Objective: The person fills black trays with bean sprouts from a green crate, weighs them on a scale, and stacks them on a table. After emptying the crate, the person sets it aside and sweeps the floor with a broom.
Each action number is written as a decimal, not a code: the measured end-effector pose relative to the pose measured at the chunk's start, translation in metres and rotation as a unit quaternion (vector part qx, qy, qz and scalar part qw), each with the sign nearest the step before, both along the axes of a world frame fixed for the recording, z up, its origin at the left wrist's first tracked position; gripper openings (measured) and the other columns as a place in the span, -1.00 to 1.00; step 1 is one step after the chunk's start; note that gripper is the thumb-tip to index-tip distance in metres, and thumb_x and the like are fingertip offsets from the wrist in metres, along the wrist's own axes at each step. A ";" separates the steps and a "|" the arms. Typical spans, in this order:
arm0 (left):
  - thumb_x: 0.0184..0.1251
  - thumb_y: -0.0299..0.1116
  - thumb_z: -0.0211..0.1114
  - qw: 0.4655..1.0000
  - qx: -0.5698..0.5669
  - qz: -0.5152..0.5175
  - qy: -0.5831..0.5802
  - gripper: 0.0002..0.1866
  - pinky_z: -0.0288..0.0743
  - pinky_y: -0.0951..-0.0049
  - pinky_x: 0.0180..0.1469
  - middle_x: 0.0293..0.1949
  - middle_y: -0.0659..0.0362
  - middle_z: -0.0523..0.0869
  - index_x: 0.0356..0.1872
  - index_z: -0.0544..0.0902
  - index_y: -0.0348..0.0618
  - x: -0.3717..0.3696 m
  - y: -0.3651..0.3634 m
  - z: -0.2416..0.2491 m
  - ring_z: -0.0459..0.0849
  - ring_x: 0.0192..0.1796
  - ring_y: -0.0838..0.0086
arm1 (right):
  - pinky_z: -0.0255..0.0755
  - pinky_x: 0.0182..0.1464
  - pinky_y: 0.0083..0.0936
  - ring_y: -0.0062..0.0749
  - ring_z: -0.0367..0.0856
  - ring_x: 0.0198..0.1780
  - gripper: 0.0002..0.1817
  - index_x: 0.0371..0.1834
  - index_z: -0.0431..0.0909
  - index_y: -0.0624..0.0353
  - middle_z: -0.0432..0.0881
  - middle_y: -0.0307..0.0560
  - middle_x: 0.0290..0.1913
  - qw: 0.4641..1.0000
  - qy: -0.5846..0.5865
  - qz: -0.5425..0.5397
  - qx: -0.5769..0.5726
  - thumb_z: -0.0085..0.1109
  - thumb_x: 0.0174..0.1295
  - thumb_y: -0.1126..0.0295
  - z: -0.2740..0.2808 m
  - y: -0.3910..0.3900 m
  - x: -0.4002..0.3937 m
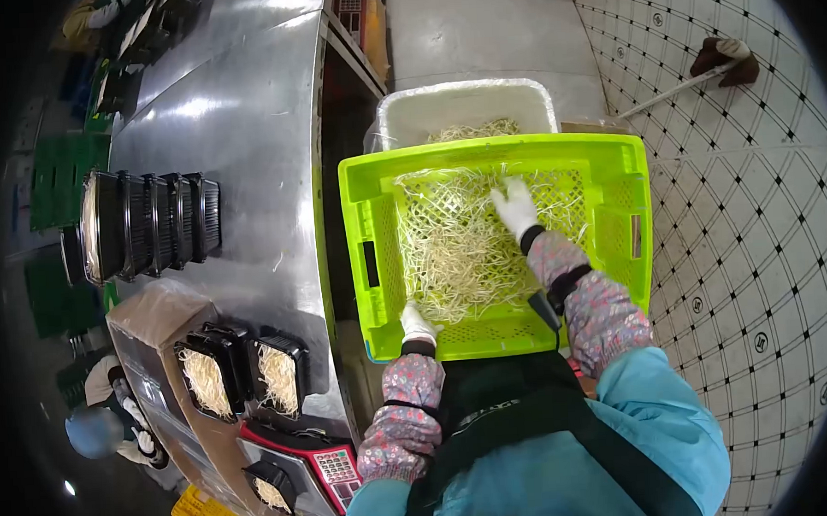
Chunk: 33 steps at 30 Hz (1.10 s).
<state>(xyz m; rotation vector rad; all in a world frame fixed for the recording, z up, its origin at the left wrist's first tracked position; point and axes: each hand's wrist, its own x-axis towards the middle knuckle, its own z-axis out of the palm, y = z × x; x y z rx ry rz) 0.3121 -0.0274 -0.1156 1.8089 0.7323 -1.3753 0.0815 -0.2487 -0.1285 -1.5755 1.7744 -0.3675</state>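
Note:
A bright green plastic crate (361, 214) stands in front of my body, with a loose pile of pale bean sprouts (464, 256) on its perforated bottom. My right hand (516, 207), in a white glove, reaches into the far middle of the crate. Its fingers are apart and touch the thinner layer of sprouts there. At the near left corner my left hand (418, 323), also gloved in white, rests at the edge of the pile with thumb and fingers apart. I see nothing held in either hand.
Behind the crate sits a white foam box (466, 97) with more sprouts. On the left, a steel table (251, 127) carries stacked black trays (158, 223), filled trays (278, 375), a red scale (335, 469) and a cardboard box (184, 397). Beyond it, a person (116, 414) works.

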 end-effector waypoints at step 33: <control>0.09 -0.44 0.34 0.405 -0.158 -0.806 -0.401 -0.60 0.58 0.09 -0.32 -0.15 -0.08 0.56 -0.01 0.49 -0.13 0.022 -0.010 -0.033 0.66 -0.29 0.02 | 0.56 -0.05 -0.17 -0.06 0.62 -0.03 -0.62 0.01 0.63 0.05 0.64 -0.02 -0.08 0.935 0.010 0.353 -0.025 0.20 0.05 0.44 -0.012 0.109 0.045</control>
